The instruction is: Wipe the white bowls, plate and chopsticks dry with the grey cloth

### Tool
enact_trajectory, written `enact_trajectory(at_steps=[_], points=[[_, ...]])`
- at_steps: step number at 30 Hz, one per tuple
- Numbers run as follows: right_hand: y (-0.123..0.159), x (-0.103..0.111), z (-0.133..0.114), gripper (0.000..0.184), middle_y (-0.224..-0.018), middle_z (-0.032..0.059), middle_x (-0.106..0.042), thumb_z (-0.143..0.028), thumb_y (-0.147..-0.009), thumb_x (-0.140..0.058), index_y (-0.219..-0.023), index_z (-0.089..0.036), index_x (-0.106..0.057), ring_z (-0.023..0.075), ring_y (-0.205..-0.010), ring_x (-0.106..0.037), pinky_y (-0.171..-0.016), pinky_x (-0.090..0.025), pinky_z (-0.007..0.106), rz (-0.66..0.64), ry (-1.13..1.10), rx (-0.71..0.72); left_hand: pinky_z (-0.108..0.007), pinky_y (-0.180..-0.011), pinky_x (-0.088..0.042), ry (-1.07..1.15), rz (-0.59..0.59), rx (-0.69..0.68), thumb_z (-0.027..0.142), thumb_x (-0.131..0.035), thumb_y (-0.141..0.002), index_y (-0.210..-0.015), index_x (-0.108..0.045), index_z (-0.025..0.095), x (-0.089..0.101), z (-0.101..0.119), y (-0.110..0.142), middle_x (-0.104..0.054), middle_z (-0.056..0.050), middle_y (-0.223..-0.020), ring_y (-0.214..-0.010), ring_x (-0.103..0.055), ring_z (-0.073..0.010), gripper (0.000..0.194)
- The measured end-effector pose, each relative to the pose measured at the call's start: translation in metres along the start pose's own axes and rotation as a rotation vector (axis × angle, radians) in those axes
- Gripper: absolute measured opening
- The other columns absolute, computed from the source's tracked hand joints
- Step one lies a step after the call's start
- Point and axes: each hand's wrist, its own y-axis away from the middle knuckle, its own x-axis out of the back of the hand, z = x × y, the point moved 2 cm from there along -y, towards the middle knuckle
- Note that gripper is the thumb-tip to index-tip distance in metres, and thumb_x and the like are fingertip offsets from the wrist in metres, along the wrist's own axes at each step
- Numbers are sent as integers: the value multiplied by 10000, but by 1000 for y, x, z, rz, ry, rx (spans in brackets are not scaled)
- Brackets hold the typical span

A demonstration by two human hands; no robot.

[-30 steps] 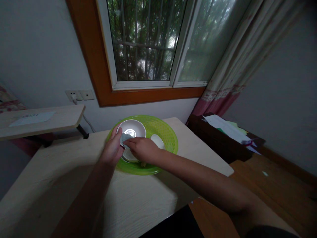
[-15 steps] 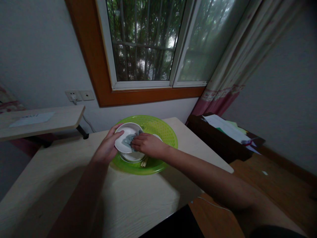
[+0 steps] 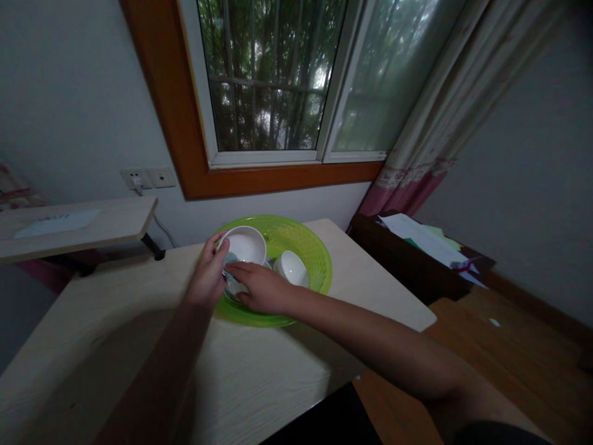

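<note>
My left hand (image 3: 210,272) grips the left rim of a white bowl (image 3: 248,244), thumb on the inside, and holds it tilted over a green basket (image 3: 319,259). My right hand (image 3: 264,288) presses a grey-green cloth (image 3: 230,259) against the near left part of the bowl; most of the cloth is under the fingers. Below the held bowl, another white dish (image 3: 235,289) shows in part. A smaller white bowl (image 3: 291,267) lies tilted in the basket, to the right of my right hand.
The basket stands on a pale wooden table (image 3: 259,371) against the wall below a window. At the left is a raised shelf (image 3: 115,225) with a paper on it. Papers (image 3: 421,238) lie on a dark cabinet at the right.
My right hand has moved the cloth from the bowl's right side to its near left part. The small bowl is now uncovered, while the chopsticks seen before are hidden by my right arm.
</note>
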Motion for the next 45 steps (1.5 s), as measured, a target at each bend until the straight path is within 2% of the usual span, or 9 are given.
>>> enact_trajectory(at_steps=[3, 5, 10, 13, 16, 29, 33, 39, 45], points=[[-5, 1, -2, 678, -1515, 172, -468, -151, -862, -631, -1491, -74, -388, 224, -1396, -456, -1166, -391, 364, 36, -163, 34, -258, -779, -522, 2, 18, 6, 411, -734, -827, -1236, -575, 269, -1, 4, 2, -671, -44, -1145, -968, -656, -182, 462], [-5, 5, 0, 662, -1529, 165, -454, -168, -879, -618, -1495, -92, -390, 224, -1399, -454, -1164, -391, 370, 17, -141, 68, -265, -785, -524, 9, 24, 10, 405, -735, -822, -1230, -576, 270, -2, 8, 3, -674, -45, -1149, -978, -656, -188, 458], [1, 15, 15, 401, -1371, 150, -600, -163, -941, -580, -1340, -129, -576, 246, -1203, -602, -1033, -478, 400, -95, 257, 113, -276, -795, -534, 43, 0, 21, 367, -742, -819, -1213, -591, 237, -3, 10, 3, -693, -59, -1105, -959, -667, -193, 442], [1, 20, 21, 218, -1190, 162, -669, -145, -984, -530, -1153, -104, -661, 257, -1126, -610, -977, -479, 421, -102, 501, 124, -281, -779, -545, 66, -6, 47, 350, -742, -826, -1224, -586, 235, -4, 7, 2, -699, -59, -1063, -923, -673, -191, 442], [-1, 22, 23, 164, -1069, 151, -681, -153, -989, -531, -1024, -95, -681, 267, -1056, -604, -914, -480, 413, -95, 602, 112, -286, -768, -554, 119, 16, 49, 345, -750, -822, -1196, -586, 225, -6, 3, 2, -697, -62, -1026, -907, -676, -194, 426], [0, 14, 21, 171, -1039, 94, -691, -198, -1011, -541, -1098, -144, -677, 215, -926, -615, -803, -471, 349, -80, 447, 160, -268, -710, -544, 206, -58, 112, 303, -727, -824, -1167, -554, 239, -6, 0, -1, -671, -35, -979, -838, -664, -173, 389], [4, 24, 25, 183, -1030, 101, -692, -188, -1020, -517, -1037, -129, -689, 227, -1002, -597, -885, -463, 377, -90, 498, 266, -250, -656, -525, 131, -65, 154, 213, -747, -760, -1206, -546, 255, 6, 7, -5, -675, -17, -945, -770, -655, -163, 491], [6, 38, 38, 212, -1003, 94, -671, -151, -1008, -518, -883, -135, -688, 228, -1049, -567, -997, -435, 399, -91, 634, 406, -230, -642, -524, -1, -128, 191, 230, -786, -721, -1222, -589, 236, 16, 12, -8, -692, -40, -985, -791, -671, -170, 538], [5, 24, 31, 187, -1045, 139, -677, -115, -991, -522, -940, -99, -701, 242, -1112, -563, -1027, -428, 410, -83, 594, 294, -220, -606, -506, -37, -80, 125, 348, -789, -743, -1142, -600, 209, 11, 12, -5, -687, -25, -939, -722, -649, -142, 462]])
